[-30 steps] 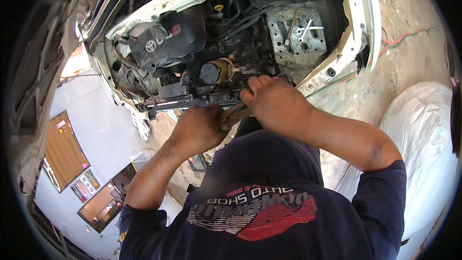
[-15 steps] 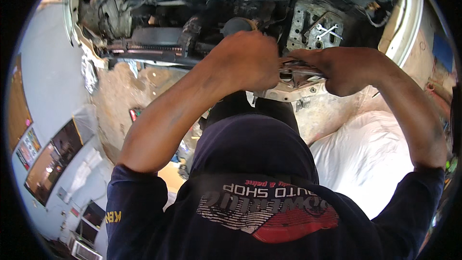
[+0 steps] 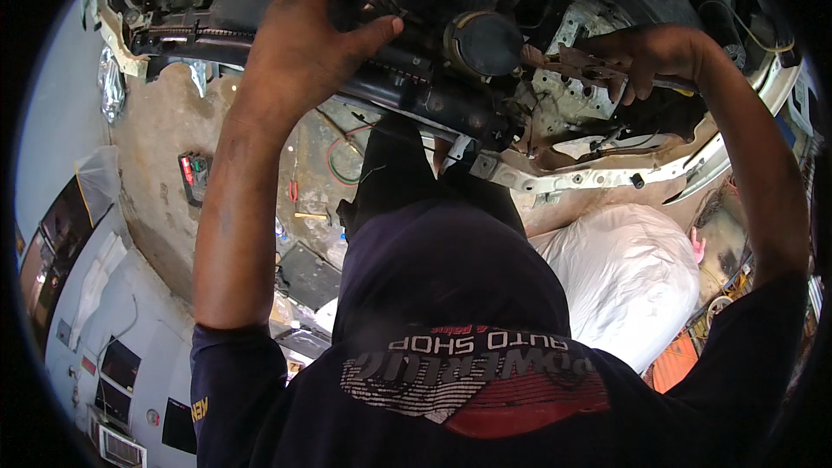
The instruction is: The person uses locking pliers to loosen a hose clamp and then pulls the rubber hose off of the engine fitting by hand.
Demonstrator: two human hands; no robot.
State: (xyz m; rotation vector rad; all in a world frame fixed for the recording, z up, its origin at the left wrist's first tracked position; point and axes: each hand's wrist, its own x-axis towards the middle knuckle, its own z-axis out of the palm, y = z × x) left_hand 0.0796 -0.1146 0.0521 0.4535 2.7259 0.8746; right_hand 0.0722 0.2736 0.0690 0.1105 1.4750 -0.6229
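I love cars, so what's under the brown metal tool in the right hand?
Below the brown metal tool, you can see a pale metal plate with holes. The tool and the right hand cover part of it, so what's there can't be seen.

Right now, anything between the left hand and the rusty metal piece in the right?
Yes: the round dark cap lies between the left hand and the rusty metal piece, just beyond the piece's left end. Whether it blocks a reach over the top, this single view can't settle.
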